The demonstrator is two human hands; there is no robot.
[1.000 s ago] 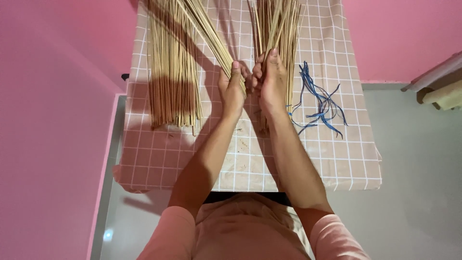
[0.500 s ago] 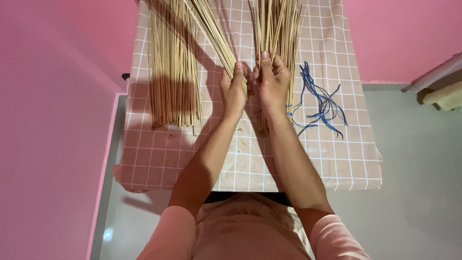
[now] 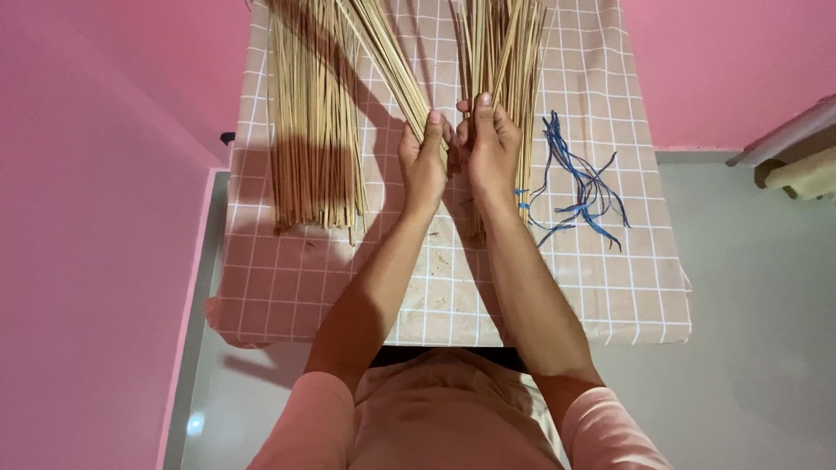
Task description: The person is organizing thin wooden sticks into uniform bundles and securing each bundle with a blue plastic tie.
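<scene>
My left hand (image 3: 424,161) grips the near end of a thin bunch of pale straw sticks (image 3: 392,61) that slants up and to the left. My right hand (image 3: 489,144) sits against it, fingers closed around the same gathered ends, with a wider bundle of sticks (image 3: 505,52) lying under and beyond it. A big loose pile of sticks (image 3: 315,122) lies flat on the table to the left of both hands. Several blue strings (image 3: 579,183) lie tangled just right of my right hand.
The table carries a pink cloth with a white grid (image 3: 453,287); its near edge hangs just before my body. Pink walls stand left and far right. Grey floor (image 3: 749,348) lies to the right, with a pale object (image 3: 805,170) at the right edge.
Both hands have stayed together at the middle of the table, shifting slightly while working the ends of the thin bunch. The piles and strings have not moved.
</scene>
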